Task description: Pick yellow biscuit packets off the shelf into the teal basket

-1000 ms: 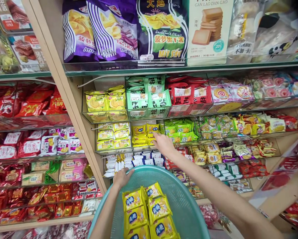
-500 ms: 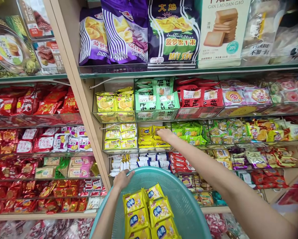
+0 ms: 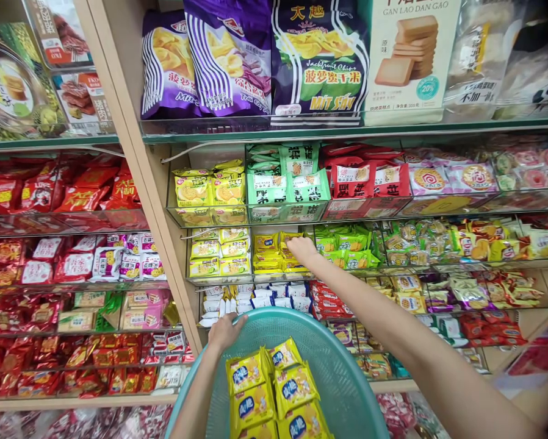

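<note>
A teal plastic basket [image 3: 353, 350] is below me, its far rim close to the lower shelves. My left hand [image 3: 225, 332] grips that rim on the left side, thumb along the edge. Inside lie several yellow snack packets [image 3: 252, 403] with blue labels, stacked in two columns. My right hand [image 3: 303, 250] reaches into a clear shelf bin of similar yellow packets [image 3: 267, 242]. Its fingers are closed at a yellow packet [image 3: 287, 245] on the bin's right side; the fingertips are partly hidden.
Green packets [image 3: 345, 241] adjoin the bin on the right, pale yellow-green ones [image 3: 219, 251] on the left. Below are white-and-blue packets [image 3: 274, 299]. Purple chip bags [image 3: 230, 58] stand on the glass shelf [image 3: 255, 134] above. A wooden upright [image 3: 137, 158] divides the shelving.
My right hand has shifted very slightly at the bin of yellow packets. The view has moved a little, with the shelves slightly further left. My left hand stays on the basket rim.
</note>
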